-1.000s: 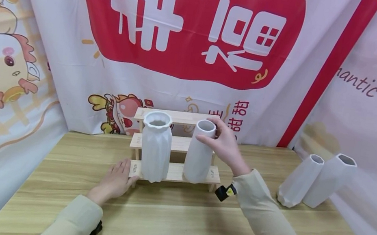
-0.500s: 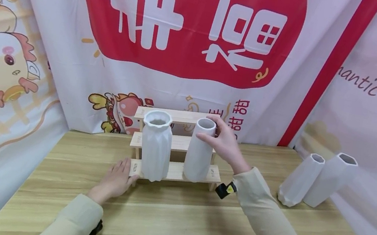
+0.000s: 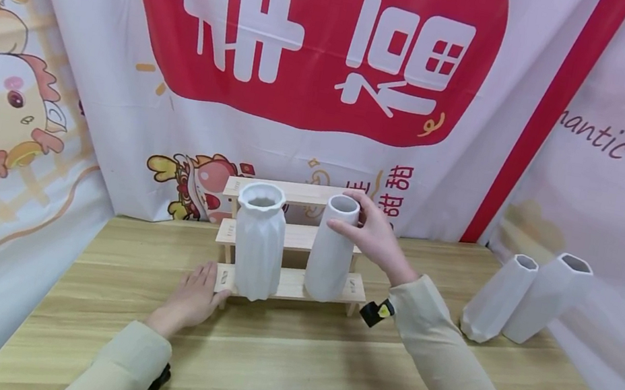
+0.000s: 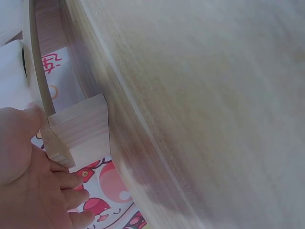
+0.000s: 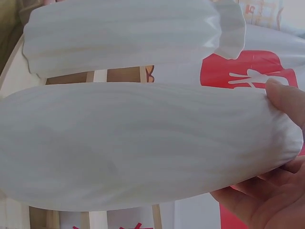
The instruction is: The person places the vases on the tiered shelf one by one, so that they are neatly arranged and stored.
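Note:
A three-step wooden stand (image 3: 298,237) sits on the table. On its lowest step, a ruffled-rim white vase (image 3: 258,251) stands upright at the left. To its right, my right hand (image 3: 372,233) grips a smooth tapered white vase (image 3: 329,262) near the rim, thumb in front and fingers behind. In the right wrist view this tapered vase (image 5: 133,143) lies across the picture, its base over the lowest step; whether it bears fully on the step I cannot tell. My left hand (image 3: 192,295) holds the left end of the lowest step, thumb (image 4: 31,119) at its front edge.
Two more white vases, a slim faceted one (image 3: 498,299) and a wider angular one (image 3: 549,301), stand close together at the table's right side. Printed cloth (image 3: 307,153) hangs behind the stand and along both sides. The wooden table (image 3: 283,381) stretches in front.
The tapered vase and my right hand have shifted very slightly to the right. My left hand stays at the stand's end.

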`<act>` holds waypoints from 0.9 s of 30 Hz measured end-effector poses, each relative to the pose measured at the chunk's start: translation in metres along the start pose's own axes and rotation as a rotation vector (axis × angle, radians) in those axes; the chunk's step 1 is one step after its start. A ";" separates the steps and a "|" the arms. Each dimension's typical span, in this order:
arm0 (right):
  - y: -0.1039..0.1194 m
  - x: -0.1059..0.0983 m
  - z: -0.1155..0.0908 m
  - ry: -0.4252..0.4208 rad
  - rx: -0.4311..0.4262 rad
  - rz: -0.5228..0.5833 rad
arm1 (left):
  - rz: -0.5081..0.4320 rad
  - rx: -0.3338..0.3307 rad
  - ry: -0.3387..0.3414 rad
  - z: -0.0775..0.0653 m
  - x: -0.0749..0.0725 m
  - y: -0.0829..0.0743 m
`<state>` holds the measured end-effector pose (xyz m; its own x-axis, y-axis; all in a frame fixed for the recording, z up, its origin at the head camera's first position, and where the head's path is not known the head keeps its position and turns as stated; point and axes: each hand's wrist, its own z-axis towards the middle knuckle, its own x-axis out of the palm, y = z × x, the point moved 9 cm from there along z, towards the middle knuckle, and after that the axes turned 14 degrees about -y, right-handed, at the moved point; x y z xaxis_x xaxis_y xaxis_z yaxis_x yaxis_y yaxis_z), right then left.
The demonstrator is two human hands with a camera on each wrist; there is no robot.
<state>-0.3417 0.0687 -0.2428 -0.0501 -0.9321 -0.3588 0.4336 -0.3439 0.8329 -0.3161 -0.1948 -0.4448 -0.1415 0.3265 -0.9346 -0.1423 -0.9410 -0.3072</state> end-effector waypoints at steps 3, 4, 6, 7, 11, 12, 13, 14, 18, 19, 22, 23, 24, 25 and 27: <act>-0.005 0.001 0.002 0.005 0.001 0.001 | 0.002 0.001 -0.001 0.000 0.000 0.000; -0.009 0.001 0.004 0.006 0.001 0.002 | 0.002 0.001 -0.001 0.000 0.000 0.000; -0.018 0.002 0.008 0.008 0.001 0.008 | 0.004 0.001 -0.001 0.001 0.000 0.000; -0.022 0.003 0.010 0.009 0.000 0.010 | 0.006 0.001 -0.001 0.001 0.000 0.000; -0.035 0.004 0.015 0.009 -0.003 0.012 | 0.010 0.001 0.000 0.001 0.001 0.001; -0.036 0.005 0.015 0.009 -0.004 0.011 | 0.011 0.001 -0.001 0.001 0.001 0.001; -0.036 0.004 0.015 0.009 -0.007 0.010 | 0.011 0.002 -0.002 0.001 0.001 0.001; -0.037 0.004 0.015 0.008 -0.010 0.010 | 0.012 0.004 -0.003 0.001 0.001 0.001; -0.036 0.004 0.015 0.009 -0.020 0.010 | 0.008 0.008 -0.009 0.001 0.001 0.000; -0.036 0.004 0.015 0.009 -0.022 0.009 | 0.007 0.009 -0.009 0.001 0.001 -0.001; -0.036 0.003 0.014 0.010 -0.013 0.003 | 0.005 0.008 -0.009 0.001 0.001 -0.001; -0.037 0.003 0.014 0.013 -0.009 0.002 | 0.002 0.005 -0.006 0.001 0.002 0.000; -0.037 0.003 0.014 0.016 -0.004 0.000 | 0.003 0.003 -0.005 0.001 0.002 0.000; -0.037 0.003 0.014 0.019 0.002 -0.002 | 0.001 0.001 -0.004 0.001 0.002 0.000; -0.037 0.003 0.014 0.026 0.009 -0.002 | 0.001 -0.003 -0.003 0.001 0.002 0.000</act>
<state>-0.3704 0.0766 -0.2685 -0.0277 -0.9283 -0.3709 0.4254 -0.3467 0.8359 -0.3171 -0.1945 -0.4464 -0.1450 0.3258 -0.9343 -0.1396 -0.9415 -0.3066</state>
